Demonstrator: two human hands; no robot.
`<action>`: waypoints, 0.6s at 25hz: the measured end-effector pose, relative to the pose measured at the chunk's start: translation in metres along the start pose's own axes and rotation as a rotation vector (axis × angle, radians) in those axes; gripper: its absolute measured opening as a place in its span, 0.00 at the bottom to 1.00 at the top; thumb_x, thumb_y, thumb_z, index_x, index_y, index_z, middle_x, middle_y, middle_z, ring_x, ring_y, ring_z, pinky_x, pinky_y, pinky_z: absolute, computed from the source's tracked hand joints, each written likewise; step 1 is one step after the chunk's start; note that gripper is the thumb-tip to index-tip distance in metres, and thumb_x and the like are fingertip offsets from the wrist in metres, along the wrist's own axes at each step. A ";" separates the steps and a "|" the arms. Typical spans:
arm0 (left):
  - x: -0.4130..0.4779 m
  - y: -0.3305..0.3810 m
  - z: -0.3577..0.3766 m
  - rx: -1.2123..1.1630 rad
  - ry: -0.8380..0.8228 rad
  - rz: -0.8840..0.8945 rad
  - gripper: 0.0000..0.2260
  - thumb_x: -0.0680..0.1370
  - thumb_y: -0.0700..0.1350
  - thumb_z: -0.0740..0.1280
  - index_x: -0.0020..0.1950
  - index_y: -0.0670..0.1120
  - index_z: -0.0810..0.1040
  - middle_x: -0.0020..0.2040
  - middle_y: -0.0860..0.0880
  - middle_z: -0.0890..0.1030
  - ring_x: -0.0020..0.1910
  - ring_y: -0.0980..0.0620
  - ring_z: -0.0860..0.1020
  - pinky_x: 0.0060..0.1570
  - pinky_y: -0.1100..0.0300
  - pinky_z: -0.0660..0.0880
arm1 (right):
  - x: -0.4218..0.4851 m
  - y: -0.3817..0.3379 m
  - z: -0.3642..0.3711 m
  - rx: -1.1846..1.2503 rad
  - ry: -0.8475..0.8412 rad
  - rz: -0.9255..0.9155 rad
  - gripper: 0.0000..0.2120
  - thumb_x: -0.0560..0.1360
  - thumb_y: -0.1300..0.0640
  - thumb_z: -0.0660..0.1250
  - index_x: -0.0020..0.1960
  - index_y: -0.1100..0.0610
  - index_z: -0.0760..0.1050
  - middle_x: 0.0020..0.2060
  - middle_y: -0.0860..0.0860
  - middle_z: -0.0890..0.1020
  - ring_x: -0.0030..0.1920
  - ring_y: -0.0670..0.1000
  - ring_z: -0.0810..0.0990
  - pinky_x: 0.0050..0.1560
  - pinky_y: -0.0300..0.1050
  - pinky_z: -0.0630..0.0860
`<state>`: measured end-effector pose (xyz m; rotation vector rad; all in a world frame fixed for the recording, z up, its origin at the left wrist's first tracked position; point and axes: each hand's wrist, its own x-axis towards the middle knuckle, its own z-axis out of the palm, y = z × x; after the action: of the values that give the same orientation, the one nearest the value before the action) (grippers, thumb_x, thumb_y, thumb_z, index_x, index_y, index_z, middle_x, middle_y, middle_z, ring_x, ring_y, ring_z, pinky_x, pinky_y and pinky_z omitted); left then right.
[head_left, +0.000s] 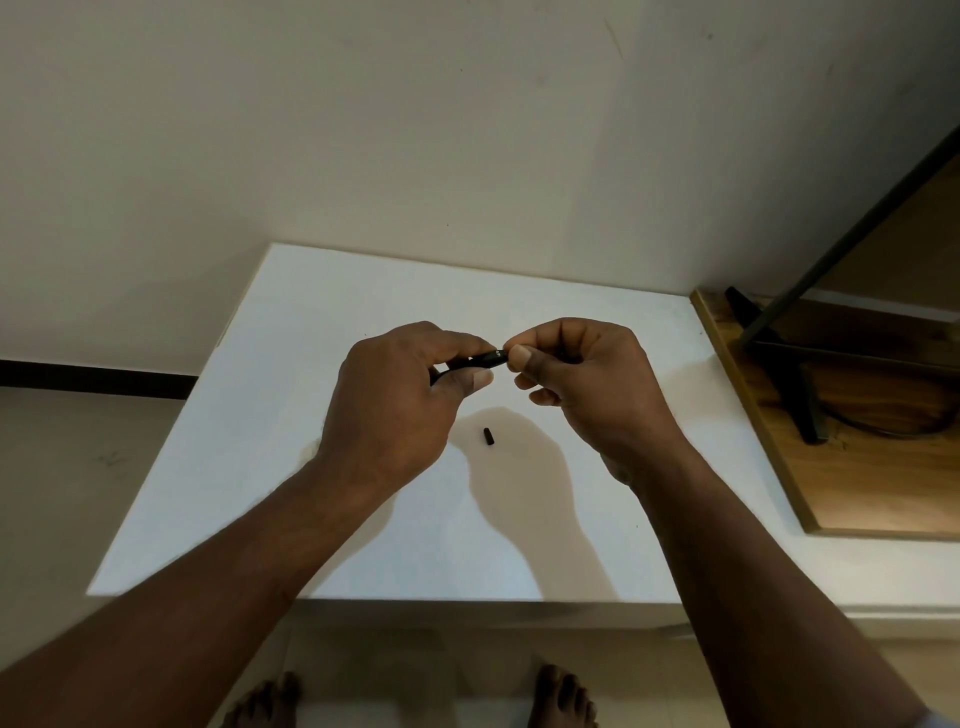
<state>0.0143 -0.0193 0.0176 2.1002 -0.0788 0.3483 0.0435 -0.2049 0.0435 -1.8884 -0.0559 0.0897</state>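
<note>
We are pinching a slim black pen (480, 359) between both hands, left hand (397, 402) and right hand (587, 382), fingers curled, above the smooth white worktop (363, 545) (its small black cap (488, 436) is lying beneath).

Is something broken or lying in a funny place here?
A small black cap-like piece lies alone on the white tabletop, apart from the thin black stick that the left hand and right hand hold above it. Perhaps pulled off; no damage shows.

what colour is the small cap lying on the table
Black, seen in the head view: the small cap lies on the white table.
</note>
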 end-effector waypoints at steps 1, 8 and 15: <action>0.000 0.000 0.000 0.003 -0.001 -0.004 0.09 0.78 0.47 0.74 0.57 0.55 0.88 0.48 0.57 0.86 0.41 0.55 0.83 0.47 0.54 0.80 | 0.000 -0.001 0.000 0.020 0.004 0.006 0.07 0.80 0.60 0.74 0.45 0.52 0.87 0.37 0.46 0.88 0.38 0.44 0.86 0.40 0.37 0.79; 0.006 0.002 -0.001 -0.191 -0.012 -0.210 0.08 0.79 0.52 0.73 0.58 0.58 0.86 0.47 0.58 0.87 0.35 0.58 0.85 0.34 0.63 0.77 | -0.004 -0.004 0.004 0.165 0.002 -0.026 0.11 0.84 0.63 0.66 0.60 0.52 0.85 0.47 0.49 0.90 0.43 0.49 0.88 0.43 0.40 0.80; 0.007 0.004 -0.002 -0.366 -0.080 -0.326 0.08 0.79 0.51 0.74 0.57 0.57 0.86 0.43 0.56 0.87 0.34 0.56 0.86 0.34 0.63 0.75 | -0.005 -0.005 0.010 -0.008 0.106 -0.136 0.08 0.82 0.59 0.70 0.55 0.50 0.86 0.46 0.45 0.90 0.41 0.47 0.89 0.41 0.37 0.80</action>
<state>0.0201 -0.0185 0.0239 1.7262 0.1425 0.0464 0.0375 -0.1948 0.0453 -1.8886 -0.1122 -0.1039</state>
